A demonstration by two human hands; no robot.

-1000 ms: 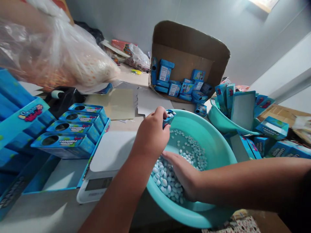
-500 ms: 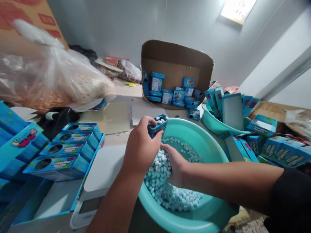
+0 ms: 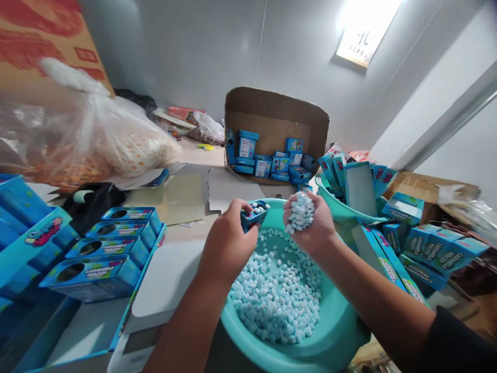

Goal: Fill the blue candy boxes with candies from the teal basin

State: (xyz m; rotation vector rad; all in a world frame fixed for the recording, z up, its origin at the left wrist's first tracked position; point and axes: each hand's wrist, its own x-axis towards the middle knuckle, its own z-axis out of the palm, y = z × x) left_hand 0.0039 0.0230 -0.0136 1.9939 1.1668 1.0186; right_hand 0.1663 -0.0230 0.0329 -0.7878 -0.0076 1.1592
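Observation:
My left hand (image 3: 232, 239) grips a small blue candy box (image 3: 252, 220) by its sides, tilted above the left rim of a turquoise tub (image 3: 345, 311). White candies show at the box's top. Cupped palm up, my right hand (image 3: 316, 223) holds a heap of pale blue and white candies (image 3: 301, 211) over the tub's far right part. Below both hands, many loose candies (image 3: 272, 300) cover the tub's bottom. A white scale (image 3: 169, 280) lies left of the tub, partly behind my left forearm.
At left, filled blue boxes (image 3: 104, 272) stand in a display tray beside a black tape dispenser (image 3: 95, 194). Bags of candy (image 3: 132, 150) sit behind. A brown carton (image 3: 279, 106) with small blue boxes stands at the back; another turquoise basin (image 3: 337, 202) and more boxes are at right.
My right hand has risen out of the candy pile, moving up and right, and now carries a heaped handful. My left hand still holds the box in nearly the same place.

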